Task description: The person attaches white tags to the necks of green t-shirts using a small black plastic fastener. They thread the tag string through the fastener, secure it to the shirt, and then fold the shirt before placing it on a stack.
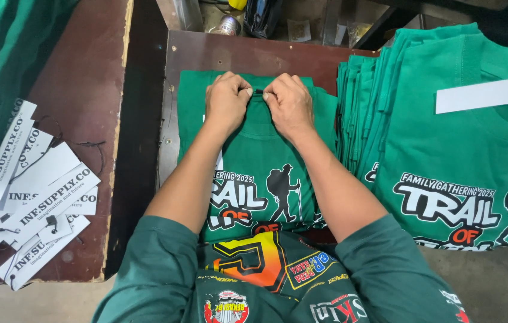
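Note:
A folded green T-shirt (254, 161) with a white, orange and black hiker print lies on a dark brown table (230, 51) in front of me. My left hand (227, 98) and my right hand (288, 100) meet at its collar, fingers pinched together on a thin black string (258, 91) between them. A white tag edge (220, 158) peeks out from under my left forearm. Both forearms cover part of the shirt's chest.
A tall stack of folded green T-shirts (445, 143) with the same print stands at the right, a white hang tag (481, 94) on top. Several white hang tags with black strings (32, 191) lie on a second brown table at the left. Green cloth (2, 54) fills the top left.

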